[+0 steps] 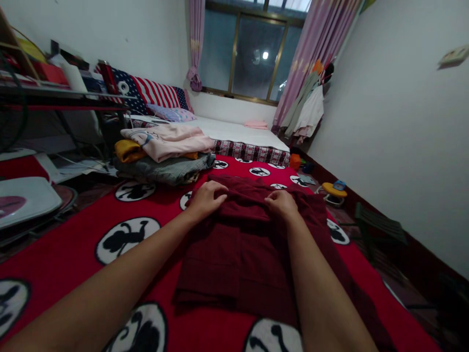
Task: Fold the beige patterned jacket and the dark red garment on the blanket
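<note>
A dark maroon garment (267, 266) lies spread on a red blanket (73, 259) with round white monkey-like prints. Part of the garment is folded over itself on the left, and its right side trails toward the lower right. My left hand (208, 196) pinches the cloth near its far left edge. Across from it, my right hand (283, 202) grips the same garment, thumb and fingers closed on the fabric. Between the two hands the cloth is bunched into a loose ridge. Which part of the garment is held I cannot tell.
A stack of folded clothes (164, 146), pink on top and denim below, sits at the far left of the blanket. Beyond it is a bed (227, 128). A cluttered desk (66, 98) stands left; a dark folding stool (379, 222) and yellow stool (334, 189) stand right.
</note>
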`<state>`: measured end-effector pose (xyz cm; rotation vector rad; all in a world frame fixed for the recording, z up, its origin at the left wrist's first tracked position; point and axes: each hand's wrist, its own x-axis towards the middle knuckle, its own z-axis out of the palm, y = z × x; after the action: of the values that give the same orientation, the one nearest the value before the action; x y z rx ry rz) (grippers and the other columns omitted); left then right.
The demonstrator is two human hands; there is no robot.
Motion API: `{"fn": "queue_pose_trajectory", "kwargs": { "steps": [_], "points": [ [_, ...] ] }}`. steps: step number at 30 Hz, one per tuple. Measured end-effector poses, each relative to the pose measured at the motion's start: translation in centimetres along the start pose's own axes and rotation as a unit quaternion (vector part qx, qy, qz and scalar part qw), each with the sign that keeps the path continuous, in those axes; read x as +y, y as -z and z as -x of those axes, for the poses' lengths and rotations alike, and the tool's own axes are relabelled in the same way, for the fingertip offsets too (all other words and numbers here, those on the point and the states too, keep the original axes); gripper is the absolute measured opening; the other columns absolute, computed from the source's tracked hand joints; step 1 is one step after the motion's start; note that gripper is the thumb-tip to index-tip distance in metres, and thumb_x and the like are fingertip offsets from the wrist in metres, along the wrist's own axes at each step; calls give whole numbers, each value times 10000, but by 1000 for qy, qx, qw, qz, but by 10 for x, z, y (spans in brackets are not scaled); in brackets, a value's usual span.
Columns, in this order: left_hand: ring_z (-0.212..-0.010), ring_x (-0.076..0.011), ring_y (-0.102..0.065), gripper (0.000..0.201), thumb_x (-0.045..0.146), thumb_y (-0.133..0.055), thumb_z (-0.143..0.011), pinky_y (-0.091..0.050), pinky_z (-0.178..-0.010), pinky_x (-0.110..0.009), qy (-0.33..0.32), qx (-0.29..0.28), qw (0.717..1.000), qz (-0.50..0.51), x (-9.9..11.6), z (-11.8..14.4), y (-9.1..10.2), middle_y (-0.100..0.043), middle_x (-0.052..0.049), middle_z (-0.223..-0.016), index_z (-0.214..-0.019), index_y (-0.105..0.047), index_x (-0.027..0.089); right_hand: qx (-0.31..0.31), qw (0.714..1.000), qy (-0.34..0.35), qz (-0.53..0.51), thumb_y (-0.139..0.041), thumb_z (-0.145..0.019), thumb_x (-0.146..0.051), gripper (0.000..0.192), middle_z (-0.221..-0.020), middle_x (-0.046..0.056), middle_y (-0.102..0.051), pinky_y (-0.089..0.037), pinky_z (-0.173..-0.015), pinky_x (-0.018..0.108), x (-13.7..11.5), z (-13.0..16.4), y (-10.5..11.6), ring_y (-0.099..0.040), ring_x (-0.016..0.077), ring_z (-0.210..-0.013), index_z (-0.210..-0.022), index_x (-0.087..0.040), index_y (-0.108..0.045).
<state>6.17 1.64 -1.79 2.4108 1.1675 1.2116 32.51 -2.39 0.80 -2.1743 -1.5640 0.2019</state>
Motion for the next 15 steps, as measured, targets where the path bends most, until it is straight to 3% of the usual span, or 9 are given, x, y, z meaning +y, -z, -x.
{"fn": "queue_pose_trajectory", "kwargs": {
  "steps": [3,5,8,10,12,15],
  "points": [
    [-943,-217,-652,211,245,-597,-795,-494,-905,-334,10,-34,998,43,15,-19,-18,-721,-55,-1003,-951,-734,203,-154,985,65,-48,-793,-627,-333,158,-552,17,-656,-469,-612,245,-12,9,21,-638,167,-600,-595,-201,-713],
    [-974,-229,-653,232,243,-593,-800,-487,-914,-330,3,-51,998,37,20,-38,-31,-722,-70,-1034,-971,-740,189,-213,971,102,-42,-851,-514,-269,176,-483,-1,-622,-474,-601,247,-27,20,26,-627,167,-564,-534,-203,-689],
    [-1013,-244,-645,275,246,-581,-813,-465,-934,-331,-14,-101,994,32,24,-72,-51,-723,-88,-1065,-1024,-737,163,-156,974,148,71,-865,-445,-161,212,-635,49,-708,-521,-701,316,-57,44,16,-691,251,-723,-573,-210,-702],
    [-952,-235,-657,285,261,-577,-824,-477,-873,-312,-18,-160,986,39,27,-91,-64,-733,-86,-1017,-1034,-735,150,-128,967,175,133,-803,-545,-111,190,-848,143,-749,-542,-754,389,-79,62,0,-707,322,-858,-714,-179,-748],
    [-830,-213,-661,268,305,-604,-821,-481,-767,-278,-22,-214,976,43,33,-106,-77,-743,-71,-904,-982,-747,146,-155,958,178,162,-709,-650,-72,179,-914,205,-741,-557,-752,440,-99,74,-19,-710,355,-893,-808,-136,-765],
    [-681,-178,-636,229,370,-690,-765,-448,-647,-242,-30,-278,960,31,42,-119,-95,-726,-40,-738,-830,-769,165,-217,953,109,180,-636,-707,-38,203,-880,264,-726,-570,-679,518,-118,77,-43,-710,416,-849,-860,-59,-767]
  ]
}}
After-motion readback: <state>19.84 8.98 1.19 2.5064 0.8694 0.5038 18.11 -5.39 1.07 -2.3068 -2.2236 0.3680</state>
